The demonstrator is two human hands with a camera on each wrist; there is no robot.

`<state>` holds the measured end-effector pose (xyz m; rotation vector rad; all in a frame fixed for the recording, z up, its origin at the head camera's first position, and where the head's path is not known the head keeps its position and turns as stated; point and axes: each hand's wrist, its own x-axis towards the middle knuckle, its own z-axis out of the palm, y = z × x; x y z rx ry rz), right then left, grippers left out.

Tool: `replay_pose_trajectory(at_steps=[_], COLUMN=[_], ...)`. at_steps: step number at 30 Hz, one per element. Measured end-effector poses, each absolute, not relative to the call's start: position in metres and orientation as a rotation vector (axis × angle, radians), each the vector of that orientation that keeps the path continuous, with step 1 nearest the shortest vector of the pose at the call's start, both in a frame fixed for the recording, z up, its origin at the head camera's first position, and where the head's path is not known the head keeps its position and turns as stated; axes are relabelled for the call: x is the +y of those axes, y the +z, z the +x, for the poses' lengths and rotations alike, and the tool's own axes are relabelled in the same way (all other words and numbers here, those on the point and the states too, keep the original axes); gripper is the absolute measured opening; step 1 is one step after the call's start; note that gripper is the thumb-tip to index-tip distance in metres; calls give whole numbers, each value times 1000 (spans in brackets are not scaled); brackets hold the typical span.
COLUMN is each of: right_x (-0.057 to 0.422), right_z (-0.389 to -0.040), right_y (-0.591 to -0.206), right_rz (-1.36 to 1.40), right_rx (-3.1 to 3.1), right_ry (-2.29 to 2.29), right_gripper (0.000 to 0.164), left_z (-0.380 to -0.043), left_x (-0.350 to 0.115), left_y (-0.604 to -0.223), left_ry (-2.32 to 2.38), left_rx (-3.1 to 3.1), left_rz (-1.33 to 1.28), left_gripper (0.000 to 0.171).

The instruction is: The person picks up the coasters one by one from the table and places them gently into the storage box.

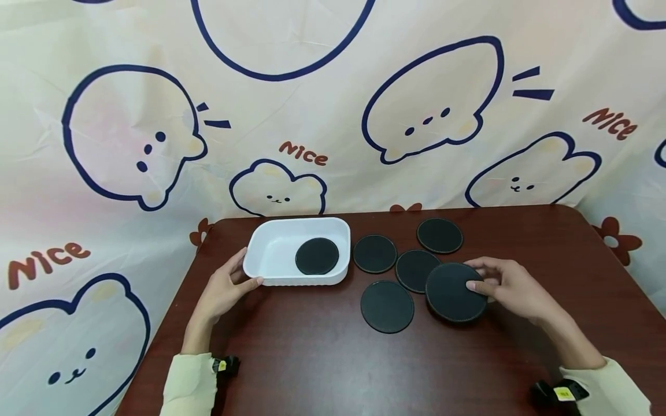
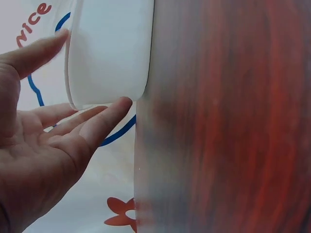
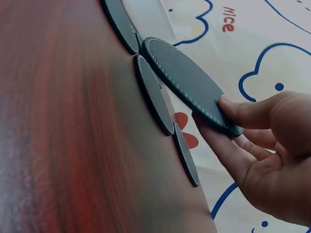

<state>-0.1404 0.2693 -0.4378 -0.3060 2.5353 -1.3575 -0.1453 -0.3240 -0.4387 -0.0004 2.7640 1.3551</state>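
Note:
My right hand pinches a round black coaster at its right edge, thumb on top and fingers beneath. In the right wrist view, this stitched-edge coaster is tilted and raised off the table. My left hand holds the left end of a white rectangular tray, thumb at the front corner and fingers along the side. Inside the tray, toward its right end, lies another black coaster. The left wrist view has the thumb and fingertips against the tray's outer wall.
Several more black coasters lie flat right of the tray, among them a front one, a middle one and a back one. Under them is a dark brown wooden table. A printed cloth hangs behind its back edge.

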Motion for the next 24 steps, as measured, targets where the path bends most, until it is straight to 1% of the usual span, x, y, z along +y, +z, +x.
replay_pose_trajectory(at_steps=[6, 10, 18, 24], right_x=[269, 268, 262, 255], right_z=[-151, -157, -169, -176], right_y=[-437, -434, -430, -427], right_rz=[-218, -189, -146, -119], right_rx=[2392, 2339, 2138, 2041], right_ry=[-1530, -1604, -1812, -1870], right_gripper=[58, 62, 69, 70], left_z=[-147, -148, -148, -147], left_x=[-325, -324, -324, -324], left_y=[-442, -442, -443, -443], left_ry=[1354, 1348, 1343, 1352], left_rx=[2764, 2776, 2792, 2796], left_rz=[-32, -47, -47, -42], left_gripper=[96, 94, 93, 92])
